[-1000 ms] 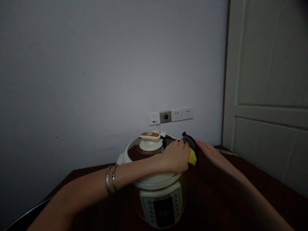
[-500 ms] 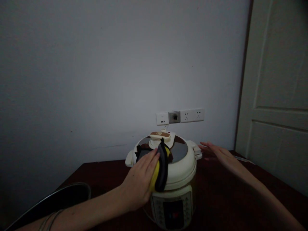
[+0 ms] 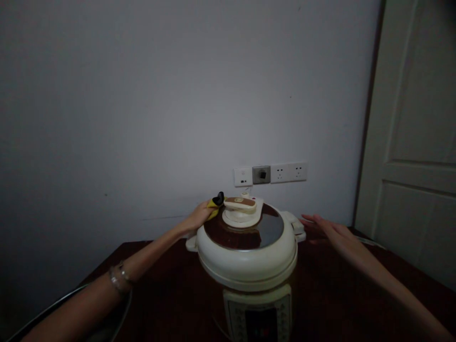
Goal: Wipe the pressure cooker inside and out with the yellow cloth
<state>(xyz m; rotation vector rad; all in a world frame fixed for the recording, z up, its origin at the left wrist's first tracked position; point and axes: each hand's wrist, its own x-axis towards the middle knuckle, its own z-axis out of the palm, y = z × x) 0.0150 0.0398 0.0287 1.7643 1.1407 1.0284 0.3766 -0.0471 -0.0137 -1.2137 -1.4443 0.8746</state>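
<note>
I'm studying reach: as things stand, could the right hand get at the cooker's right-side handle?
Yes, it seems so: the right hand, open and apparently holding nothing, is right next to the right-side handle, and nothing visible stands between them. Whether they touch is hard to tell.

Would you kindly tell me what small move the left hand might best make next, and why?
Perhaps the left hand should draw the yellow and black item forward over the glossy lid: it holds that item at the lid's back left, beside the raised handle, and the lid's front lies uncovered.
</note>
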